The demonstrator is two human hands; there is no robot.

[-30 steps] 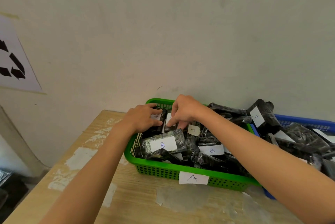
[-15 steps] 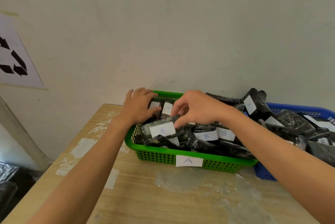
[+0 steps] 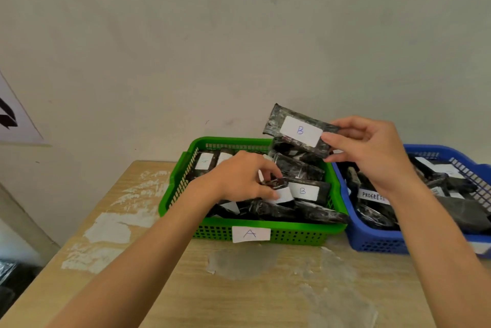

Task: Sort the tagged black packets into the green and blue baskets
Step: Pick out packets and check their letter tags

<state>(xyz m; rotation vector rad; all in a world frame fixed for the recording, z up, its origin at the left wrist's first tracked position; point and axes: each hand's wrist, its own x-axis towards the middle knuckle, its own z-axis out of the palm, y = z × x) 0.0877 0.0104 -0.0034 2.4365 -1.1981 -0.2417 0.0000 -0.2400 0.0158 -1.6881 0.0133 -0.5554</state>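
A green basket (image 3: 180, 176) with an "A" label (image 3: 251, 234) on its front wall holds several tagged black packets. My right hand (image 3: 369, 149) holds a black packet tagged "B" (image 3: 300, 129) lifted above the basket's back right corner. Inside the basket, my left hand (image 3: 239, 179) pinches another black packet with a white tag (image 3: 280, 189). Beside it lies a packet tagged "B" (image 3: 308, 191). To the right, touching the green one, stands a blue basket (image 3: 372, 241) with more black packets.
The baskets stand on a worn wooden table (image 3: 239, 288) pushed against a pale wall. A paper sign with black arrows (image 3: 13, 117) hangs on the wall at the left. The table's left edge drops off to the floor.
My right hand has lifted a "B" packet out of the green basket, up and to the right. My left hand has shifted right inside the basket and gripped another packet.
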